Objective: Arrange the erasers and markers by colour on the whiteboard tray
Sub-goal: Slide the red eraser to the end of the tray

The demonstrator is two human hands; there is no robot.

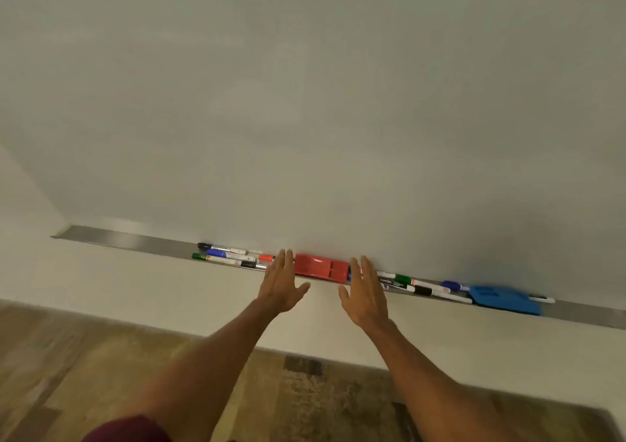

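both hands flat, fingers spread, holding nothing — left hand (281, 284) and right hand (367, 294) flank the red eraser (320, 267) mid tray (128, 240). eraser looks light, stiff plastic, probably slick — best pinched across its long sides. markers (227, 255) left, more markers (415, 285) right by blue eraser (504, 299).

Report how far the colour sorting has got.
Nothing looks sorted yet: mixed markers lie left of the red eraser and more between it and the blue eraser. The open left hand and right hand flank the red eraser, gripping nothing. All grouping remains.
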